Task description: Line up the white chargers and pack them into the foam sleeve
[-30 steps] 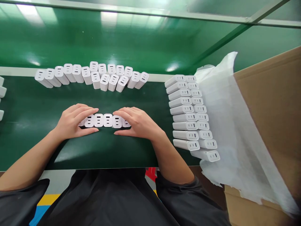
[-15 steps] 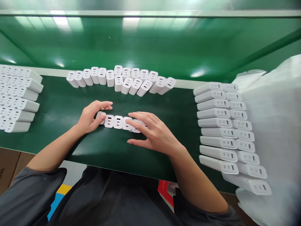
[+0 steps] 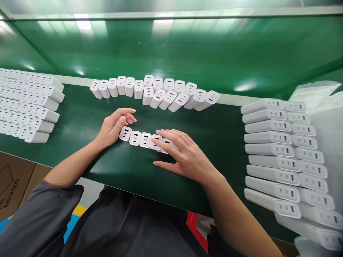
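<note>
At a green workbench point(image 3: 118, 171), reaches over the surface with both bare hands, facing a glossy green panel point(image 3: 147, 50) streaked with reflected light. Wears dark clothing point(image 3: 128, 221) with sleeves point(image 3: 57, 200) ending near the elbows. Has at the right a bank of white slotted blocks point(image 3: 257, 137), two deep, set beside a pale, thin sheet point(image 3: 336, 128), and at the left a cluster of matching blocks point(image 3: 32, 100) packed side by side. Faces, near the panel's foot, an uneven line of more blocks point(image 3: 158, 96), partly doubled, with some leaning. Shows, below the bench's near edge at far left, a cardboard box point(image 3: 16, 182) printed "MADE IN CHINA." Sets the hands well apart, at opposite ends of a short row of blocks point(image 3: 145, 140) in mid-bench. Curves the left hand point(image 3: 114, 125) loosely, unclamped, just beside the leftmost block point(image 3: 125, 133); cannot tell about contact. Spreads the right hand point(image 3: 183, 153) over the row's right end, with fingers across the tops and thumb held off on the near side; cannot tell whether pressing down. Displays, along that row, upturned ends with narrow dark slots point(image 3: 135, 135).
</note>
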The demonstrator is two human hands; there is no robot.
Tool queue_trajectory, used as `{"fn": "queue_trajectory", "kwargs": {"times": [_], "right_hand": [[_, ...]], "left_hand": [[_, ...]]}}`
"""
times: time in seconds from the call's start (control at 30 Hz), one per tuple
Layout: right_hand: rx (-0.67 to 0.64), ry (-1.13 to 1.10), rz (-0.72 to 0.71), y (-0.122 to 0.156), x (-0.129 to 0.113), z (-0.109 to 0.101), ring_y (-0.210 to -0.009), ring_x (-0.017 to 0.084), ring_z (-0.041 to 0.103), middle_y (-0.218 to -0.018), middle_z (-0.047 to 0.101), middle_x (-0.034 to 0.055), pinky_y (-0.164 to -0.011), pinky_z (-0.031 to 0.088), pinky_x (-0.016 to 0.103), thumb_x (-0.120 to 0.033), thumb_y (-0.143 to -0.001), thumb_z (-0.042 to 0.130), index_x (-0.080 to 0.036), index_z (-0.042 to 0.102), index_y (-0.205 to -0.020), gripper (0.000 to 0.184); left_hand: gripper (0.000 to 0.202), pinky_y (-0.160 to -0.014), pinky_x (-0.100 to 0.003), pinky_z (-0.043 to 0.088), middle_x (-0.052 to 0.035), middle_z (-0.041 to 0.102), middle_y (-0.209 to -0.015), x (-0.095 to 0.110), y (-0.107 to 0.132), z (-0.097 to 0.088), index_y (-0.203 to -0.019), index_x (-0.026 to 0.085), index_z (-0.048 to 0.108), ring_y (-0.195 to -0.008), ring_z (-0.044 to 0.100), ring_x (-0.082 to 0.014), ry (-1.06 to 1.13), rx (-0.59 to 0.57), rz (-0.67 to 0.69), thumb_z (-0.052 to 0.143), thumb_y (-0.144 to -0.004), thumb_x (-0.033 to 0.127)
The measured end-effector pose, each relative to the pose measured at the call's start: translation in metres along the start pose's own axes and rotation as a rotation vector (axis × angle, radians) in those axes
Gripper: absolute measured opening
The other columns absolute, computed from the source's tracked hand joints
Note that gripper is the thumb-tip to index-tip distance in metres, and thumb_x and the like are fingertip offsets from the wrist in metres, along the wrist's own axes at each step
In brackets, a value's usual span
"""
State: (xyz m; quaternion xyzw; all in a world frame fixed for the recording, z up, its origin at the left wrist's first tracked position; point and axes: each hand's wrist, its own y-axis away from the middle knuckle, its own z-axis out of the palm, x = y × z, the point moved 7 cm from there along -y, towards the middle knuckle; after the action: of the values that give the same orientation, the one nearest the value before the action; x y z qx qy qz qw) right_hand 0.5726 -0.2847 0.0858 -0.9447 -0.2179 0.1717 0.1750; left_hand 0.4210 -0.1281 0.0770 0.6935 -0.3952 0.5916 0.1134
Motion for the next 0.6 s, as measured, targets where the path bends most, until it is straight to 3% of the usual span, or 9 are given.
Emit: {"fn": "queue_trajectory", "kwargs": {"times": [0.17, 0.6], "right_hand": [[0.002, 0.013, -0.006, -0.0013, -0.0009, -0.0006, -0.123, 0.030, 0.059, -0.133, 0.060, 0.0180, -0.105, 0.048, 0.049, -0.040, -0.092, 0.067, -0.017, 0.052, -0.134, 0.050], [-0.003, 0.054, 0.060, 0.0005, 0.0082, -0.0005, -0.120, 0.029, 0.061, -0.134, 0.060, 0.0171, -0.099, 0.052, 0.044, -0.042, -0.093, 0.065, -0.017, 0.050, -0.137, 0.053]], "left_hand": [[0.048, -0.070, -0.027, 0.050, -0.0060, 0.072, -0.091, -0.0044, -0.0013, -0.0027, -0.118, 0.019, 0.064, -0.081, 0.064, -0.0158, 0.041, 0.036, -0.092, 0.042, -0.100, 0.057], [0.044, -0.072, -0.029, 0.048, -0.0054, 0.071, -0.092, -0.0036, 0.0009, -0.0010, -0.121, 0.020, 0.063, -0.084, 0.064, -0.0167, -0.040, -0.003, -0.066, 0.040, -0.102, 0.052]]}}
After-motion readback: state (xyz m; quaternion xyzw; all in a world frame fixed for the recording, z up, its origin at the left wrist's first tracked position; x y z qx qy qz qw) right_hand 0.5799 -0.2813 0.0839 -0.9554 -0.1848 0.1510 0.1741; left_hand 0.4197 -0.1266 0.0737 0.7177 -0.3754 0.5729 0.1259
